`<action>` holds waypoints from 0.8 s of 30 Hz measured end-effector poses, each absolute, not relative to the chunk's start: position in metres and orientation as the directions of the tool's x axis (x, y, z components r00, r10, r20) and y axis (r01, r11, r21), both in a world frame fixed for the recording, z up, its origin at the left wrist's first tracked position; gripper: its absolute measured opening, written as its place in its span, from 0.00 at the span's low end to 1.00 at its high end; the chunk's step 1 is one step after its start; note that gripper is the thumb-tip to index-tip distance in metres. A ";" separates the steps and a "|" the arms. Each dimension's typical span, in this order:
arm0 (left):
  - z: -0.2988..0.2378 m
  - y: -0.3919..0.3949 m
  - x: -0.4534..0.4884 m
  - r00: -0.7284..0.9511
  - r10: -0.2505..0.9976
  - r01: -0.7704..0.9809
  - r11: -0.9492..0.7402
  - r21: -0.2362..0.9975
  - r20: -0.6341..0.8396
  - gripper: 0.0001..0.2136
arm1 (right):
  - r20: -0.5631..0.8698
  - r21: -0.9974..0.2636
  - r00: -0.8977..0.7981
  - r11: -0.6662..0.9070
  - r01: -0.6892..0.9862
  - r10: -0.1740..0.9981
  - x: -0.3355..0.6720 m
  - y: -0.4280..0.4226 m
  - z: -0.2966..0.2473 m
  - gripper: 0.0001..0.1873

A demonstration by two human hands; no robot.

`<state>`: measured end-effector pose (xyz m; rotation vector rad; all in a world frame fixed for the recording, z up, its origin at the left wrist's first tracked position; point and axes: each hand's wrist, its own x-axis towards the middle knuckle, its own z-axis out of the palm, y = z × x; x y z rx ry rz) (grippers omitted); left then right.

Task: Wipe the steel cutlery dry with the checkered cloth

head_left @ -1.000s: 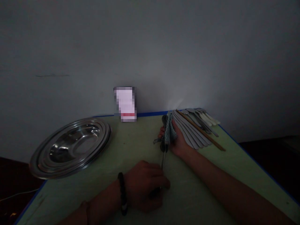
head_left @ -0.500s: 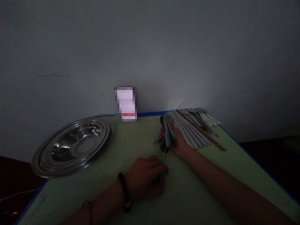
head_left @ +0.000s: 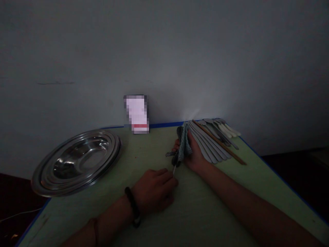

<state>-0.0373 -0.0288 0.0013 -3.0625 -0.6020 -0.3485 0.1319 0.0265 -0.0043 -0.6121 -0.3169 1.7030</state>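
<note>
My left hand (head_left: 154, 192), with a dark bracelet on the wrist, is closed around the handle end of a thin metal utensil (head_left: 174, 168) that lies on the green table. Its far end is buried in a checked cloth (head_left: 182, 145), which my right hand (head_left: 195, 156) grips around it. What kind of utensil it is stays hidden by the cloth. Just right of my right hand lies a fanned row of several flat metal utensils (head_left: 208, 145) with a wooden chopstick (head_left: 221, 144) across them.
A stack of shiny steel plates (head_left: 77, 161) overhangs the table's left edge. A blurred white card (head_left: 136, 114) leans on the wall at the back. The green table (head_left: 205, 212) has a blue rim; the wall stands directly behind it.
My left hand has slid forward along the utensil towards the cloth, so less of the metal shaft shows. My right hand and the cloth have stayed almost in place.
</note>
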 end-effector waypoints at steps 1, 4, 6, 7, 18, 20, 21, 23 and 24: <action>0.002 -0.030 -0.037 0.918 0.339 0.335 -0.941 0.052 0.205 0.07 | -0.232 -0.506 -0.120 -0.225 -0.833 0.965 0.133 0.027 -0.004 0.27; 0.004 -0.035 -0.036 0.951 0.252 0.233 -0.965 0.122 0.178 0.10 | -0.234 -0.472 -0.114 -0.215 -0.855 0.966 0.136 0.027 -0.003 0.27; 0.004 -0.037 -0.035 0.957 0.236 0.210 -0.965 0.157 0.168 0.10 | -0.227 -0.476 -0.103 -0.203 -0.856 0.968 0.136 0.027 -0.004 0.26; 0.004 -0.037 -0.035 0.957 0.242 0.215 -0.962 0.165 0.161 0.10 | -0.226 -0.484 -0.098 -0.199 -0.852 0.969 0.136 0.027 -0.004 0.25; 0.000 -0.043 -0.031 0.871 0.440 0.399 -0.893 0.207 0.217 0.17 | -0.215 -0.547 -0.109 -0.212 -0.810 0.971 0.138 0.027 -0.006 0.21; -0.001 -0.043 -0.032 0.846 0.464 0.423 -0.884 0.200 0.262 0.18 | -0.205 -0.566 -0.107 -0.207 -0.798 0.973 0.137 0.027 -0.008 0.18; -0.002 -0.042 -0.032 0.833 0.475 0.433 -0.879 0.198 0.284 0.18 | -0.198 -0.578 -0.104 -0.202 -0.791 0.975 0.137 0.028 -0.009 0.17; -0.003 -0.040 -0.033 0.800 0.497 0.454 -0.867 0.203 0.335 0.17 | -0.185 -0.607 -0.096 -0.191 -0.772 0.978 0.136 0.028 -0.011 0.16; -0.004 -0.039 -0.033 0.782 0.510 0.465 -0.860 0.210 0.359 0.16 | -0.179 -0.629 -0.094 -0.187 -0.755 0.979 0.136 0.027 -0.012 0.16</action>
